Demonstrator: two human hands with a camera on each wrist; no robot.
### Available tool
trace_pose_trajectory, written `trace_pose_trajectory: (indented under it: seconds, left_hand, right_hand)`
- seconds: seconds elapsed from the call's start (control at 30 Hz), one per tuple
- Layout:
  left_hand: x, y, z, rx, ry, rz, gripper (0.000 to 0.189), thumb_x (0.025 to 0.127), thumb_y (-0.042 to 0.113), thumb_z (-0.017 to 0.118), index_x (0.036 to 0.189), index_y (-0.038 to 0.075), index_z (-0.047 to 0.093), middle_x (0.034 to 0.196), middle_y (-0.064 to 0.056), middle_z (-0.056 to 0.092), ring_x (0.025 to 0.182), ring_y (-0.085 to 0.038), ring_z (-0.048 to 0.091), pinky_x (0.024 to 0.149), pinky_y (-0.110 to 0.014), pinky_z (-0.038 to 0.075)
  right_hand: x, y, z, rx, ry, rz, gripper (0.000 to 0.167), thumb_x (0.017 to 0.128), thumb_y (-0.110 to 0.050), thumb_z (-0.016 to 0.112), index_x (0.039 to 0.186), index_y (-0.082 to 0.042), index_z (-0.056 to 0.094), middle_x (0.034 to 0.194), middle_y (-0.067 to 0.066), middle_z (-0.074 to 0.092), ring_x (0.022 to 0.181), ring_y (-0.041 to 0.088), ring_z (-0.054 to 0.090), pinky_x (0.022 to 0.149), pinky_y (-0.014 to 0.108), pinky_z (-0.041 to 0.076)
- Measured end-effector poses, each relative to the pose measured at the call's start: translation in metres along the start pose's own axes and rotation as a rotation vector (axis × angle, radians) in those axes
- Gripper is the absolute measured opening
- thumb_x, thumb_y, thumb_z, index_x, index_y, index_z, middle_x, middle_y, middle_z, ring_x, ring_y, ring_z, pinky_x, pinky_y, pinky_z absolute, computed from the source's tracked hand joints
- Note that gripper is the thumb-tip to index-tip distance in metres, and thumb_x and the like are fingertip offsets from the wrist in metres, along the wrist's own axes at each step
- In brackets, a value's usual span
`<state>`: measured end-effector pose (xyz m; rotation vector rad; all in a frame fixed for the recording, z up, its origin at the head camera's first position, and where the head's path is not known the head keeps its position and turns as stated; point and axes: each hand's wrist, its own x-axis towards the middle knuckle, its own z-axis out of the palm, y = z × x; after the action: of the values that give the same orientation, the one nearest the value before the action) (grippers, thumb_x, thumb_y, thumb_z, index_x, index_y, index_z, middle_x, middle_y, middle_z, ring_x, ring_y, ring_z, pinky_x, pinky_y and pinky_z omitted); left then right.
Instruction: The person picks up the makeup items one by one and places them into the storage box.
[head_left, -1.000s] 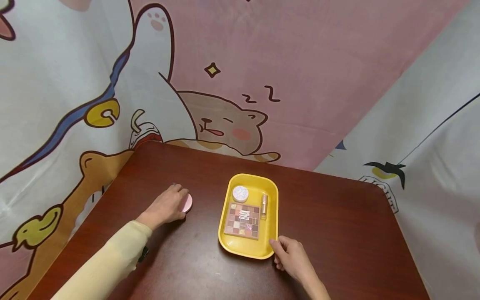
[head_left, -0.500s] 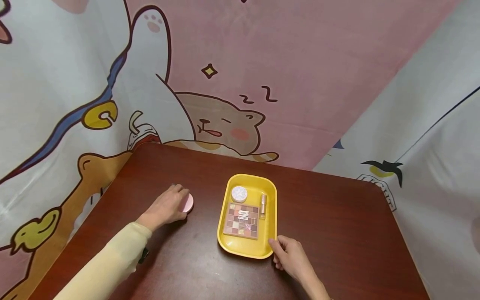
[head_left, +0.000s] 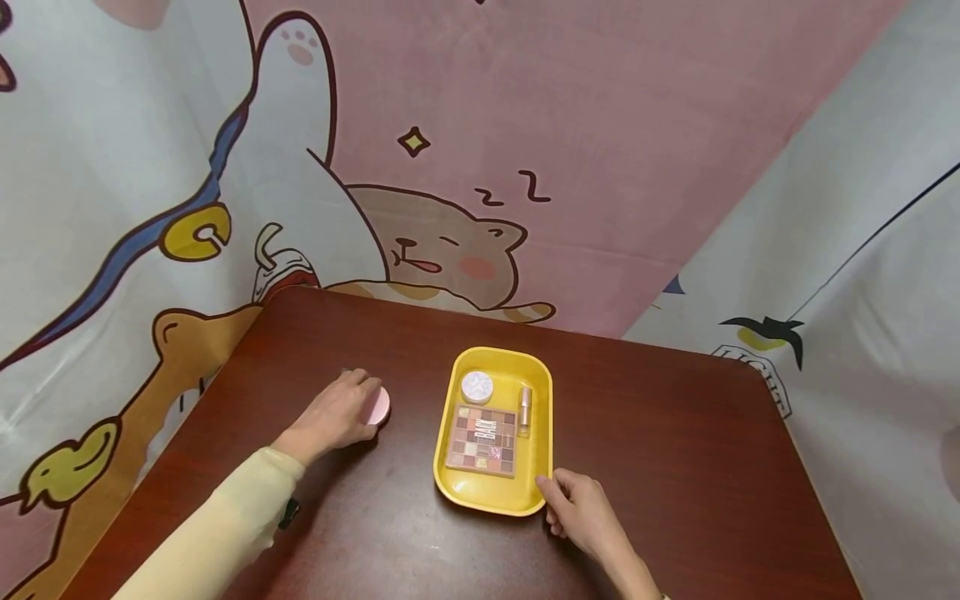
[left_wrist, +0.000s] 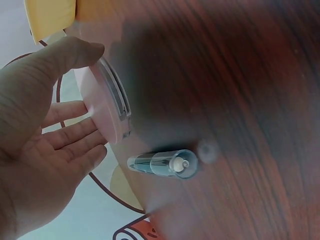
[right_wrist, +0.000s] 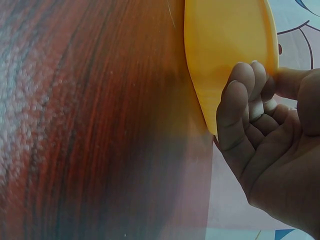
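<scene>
A pink round compact [head_left: 377, 407] is gripped by my left hand [head_left: 335, 412] at the left part of the table. In the left wrist view, my thumb lies on one edge of the compact [left_wrist: 102, 100] and the fingers are on its far side; its side seam shows. My right hand [head_left: 588, 515] pinches the near right corner of a yellow tray [head_left: 491, 502], thumb over the rim and fingers curled against the outer wall. Inside the tray lie a white round case with a star [head_left: 477, 387], an eyeshadow palette [head_left: 482, 441] and a lipstick-like tube [head_left: 525, 408].
A small clear cylinder with a white tip [left_wrist: 167, 163] is close to the compact, mostly hidden behind the left hand in the head view. The dark red-brown table [head_left: 675, 450] meets a cartoon-printed cloth [head_left: 600, 167] at its back and sides.
The head view has shifted slightly, sliding the scene a little left. The compact shows slightly farther right against the tray; the right hand stays at the tray corner.
</scene>
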<state>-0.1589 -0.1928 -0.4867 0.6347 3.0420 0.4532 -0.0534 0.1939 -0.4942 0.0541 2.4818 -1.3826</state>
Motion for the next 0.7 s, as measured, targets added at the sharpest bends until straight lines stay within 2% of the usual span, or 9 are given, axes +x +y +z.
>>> trace_pose_trajectory:
  seconds: [0.13,0.4,0.7]
  left_hand:
    - [0.000,0.002,0.000,-0.001,0.027,0.020,0.066,0.067,0.018,0.092,0.123,-0.005,0.065,0.116,-0.019,0.063,0.106,-0.038,0.061,0.089,-0.050,0.054]
    - [0.001,0.008,-0.003,-0.008,0.041,0.004,0.067,0.068,0.018,0.092,0.125,-0.004,0.064,0.119,-0.019,0.063,0.107,-0.035,0.060,0.091,-0.048,0.055]
    - [0.004,0.013,-0.005,-0.023,0.063,0.020,0.067,0.068,0.016,0.092,0.125,-0.005,0.065,0.117,-0.018,0.063,0.107,-0.034,0.059,0.089,-0.048,0.056]
  right_hand:
    - [0.000,0.000,0.000,0.003,-0.001,-0.001,0.037,0.104,-0.029,0.062,0.076,-0.007,0.056,0.060,0.001,0.056,0.051,0.015,0.057,0.046,0.025,0.049]
    - [0.000,0.000,0.000,0.007,-0.003,-0.001,0.037,0.104,-0.031,0.062,0.077,-0.007,0.056,0.061,0.001,0.056,0.052,0.015,0.057,0.046,0.026,0.049]
    - [-0.001,0.000,0.000,0.015,0.003,-0.007,0.038,0.104,-0.031,0.062,0.076,-0.007,0.054,0.060,0.001,0.056,0.051,0.015,0.057,0.046,0.026,0.049]
